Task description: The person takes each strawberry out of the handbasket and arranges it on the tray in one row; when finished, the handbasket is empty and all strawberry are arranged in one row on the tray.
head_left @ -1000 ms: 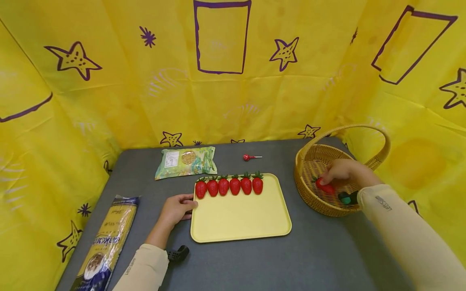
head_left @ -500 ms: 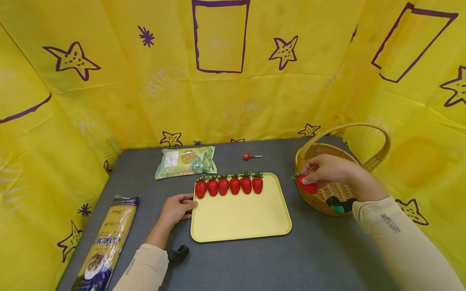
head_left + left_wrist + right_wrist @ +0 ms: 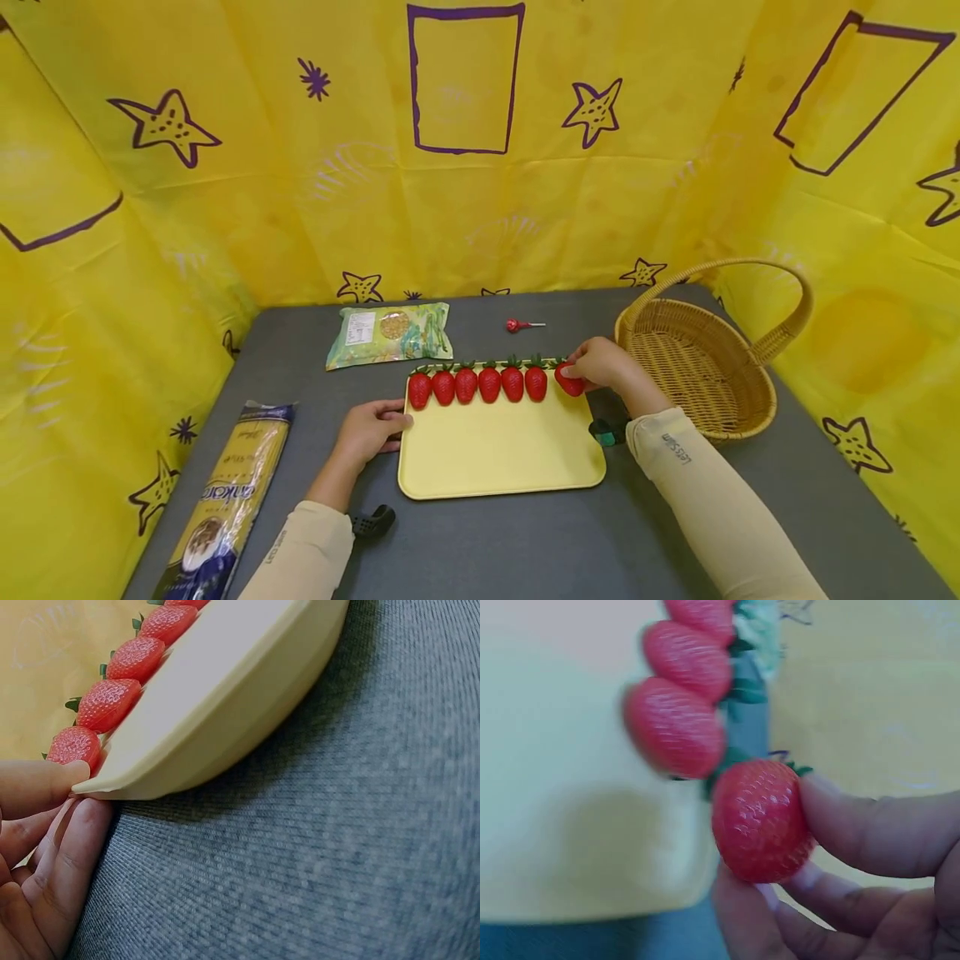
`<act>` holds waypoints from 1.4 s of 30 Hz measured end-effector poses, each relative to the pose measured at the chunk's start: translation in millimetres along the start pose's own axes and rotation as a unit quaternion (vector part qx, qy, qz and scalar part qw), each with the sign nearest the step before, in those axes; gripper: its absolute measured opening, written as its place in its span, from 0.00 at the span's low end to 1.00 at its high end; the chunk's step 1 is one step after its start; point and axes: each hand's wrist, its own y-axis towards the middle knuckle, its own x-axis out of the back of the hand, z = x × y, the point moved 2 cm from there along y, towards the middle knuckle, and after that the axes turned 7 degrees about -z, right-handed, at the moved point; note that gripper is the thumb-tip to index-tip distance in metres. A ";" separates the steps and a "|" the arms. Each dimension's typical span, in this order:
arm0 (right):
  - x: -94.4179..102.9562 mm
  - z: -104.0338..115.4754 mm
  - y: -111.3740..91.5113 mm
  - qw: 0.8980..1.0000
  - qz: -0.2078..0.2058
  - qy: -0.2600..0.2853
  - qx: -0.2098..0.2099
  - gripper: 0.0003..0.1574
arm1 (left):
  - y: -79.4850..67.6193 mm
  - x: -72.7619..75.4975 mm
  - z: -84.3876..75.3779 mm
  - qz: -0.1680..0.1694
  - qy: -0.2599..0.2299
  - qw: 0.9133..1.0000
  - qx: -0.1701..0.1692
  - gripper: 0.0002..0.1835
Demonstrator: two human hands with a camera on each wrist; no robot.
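Observation:
My left hand [image 3: 372, 433] pinches the left rim of a pale yellow tray [image 3: 502, 458], thumb on top and fingers beneath, as the left wrist view shows. Along the tray's far edge lies a row of several red strawberries [image 3: 489, 385] with green leaves, side by side. At the right end of that row, over the tray's far right corner, my right hand [image 3: 606, 367] grips one more strawberry [image 3: 761, 821] between thumb and fingers. In the right wrist view it sits close beside the last strawberry [image 3: 675, 729] of the row.
A wicker basket [image 3: 761, 408] with a tall handle stands to the right. Behind the tray lie a green packet [image 3: 390, 333] and a red lollipop [image 3: 513, 325]. A long pasta packet [image 3: 232, 492] lies at left. Yellow cloth [image 3: 465, 217] hangs around the grey table [image 3: 480, 550].
My right hand has lifted a strawberry out of the basket and carried it left to the tray's far right corner. The left hand keeps its hold on the rim.

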 end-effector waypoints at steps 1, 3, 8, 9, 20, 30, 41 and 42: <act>-4.0 -2.3 3.1 1.000 -0.007 -0.006 -0.003 0.21 | -0.1 -0.5 -0.1 -0.002 -0.002 1.000 0.003 0.24; -10.1 -6.5 7.9 0.999 -0.024 -0.027 -0.007 0.20 | -0.3 -1.3 -0.2 -0.001 -0.003 1.000 0.001 0.23; -19.6 -12.1 14.0 0.995 -0.056 -0.079 -0.011 0.18 | -0.6 -3.2 0.3 0.001 -0.006 1.000 -0.003 0.23; -21.0 -13.1 14.9 0.995 -0.060 -0.083 -0.011 0.18 | -0.8 -3.5 0.3 0.002 -0.006 1.000 -0.003 0.23; -28.0 -13.5 13.9 0.989 -0.083 -0.120 -0.014 0.13 | -4.8 -3.2 -1.4 0.001 0.000 1.000 -0.004 0.23; -28.6 -11.5 15.1 0.983 -0.097 -0.155 -0.002 0.13 | -6.2 -0.8 -1.4 -0.002 0.000 1.000 -0.003 0.23; -24.2 -16.1 13.5 0.984 -0.090 -0.154 -0.001 0.17 | -5.5 -6.6 -4.2 -0.003 0.007 1.000 -0.003 0.23; -22.4 -17.3 13.0 0.983 -0.092 -0.156 -0.002 0.18 | -4.8 -8.4 -5.0 0.000 0.009 1.000 -0.004 0.23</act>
